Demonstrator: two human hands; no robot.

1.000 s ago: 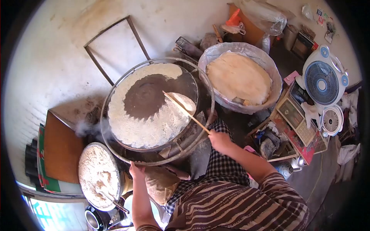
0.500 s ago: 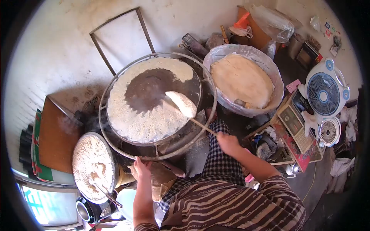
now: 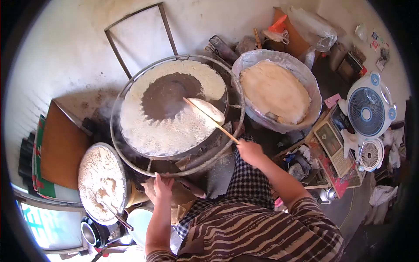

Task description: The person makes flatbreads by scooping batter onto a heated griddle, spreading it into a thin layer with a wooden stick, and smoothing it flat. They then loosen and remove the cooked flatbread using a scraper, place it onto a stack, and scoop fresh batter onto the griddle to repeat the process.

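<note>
One wide ring of pale batter point(image 3: 152, 135) on the round griddle point(image 3: 172, 96), with a dark, bare middle. Less dark gap on the right side than a moment ago, so likely closer to a full ring. At that side, a wet paddle point(image 3: 211, 110), now tipped round, with its stick point(image 3: 227, 133) across the front. Round the stick's end, a tight curl of the right hand point(image 3: 251, 153). Just beside the metal rim point(image 3: 112, 129), a loose, half-spread left hand point(image 3: 163, 187), nothing seen in it; no telling if touching. Farther left, a bowl point(image 3: 125, 183) of wet mix point(image 3: 100, 174); farther right, a tub point(image 3: 313, 83) with flat tan sheets point(image 3: 275, 91).
</note>
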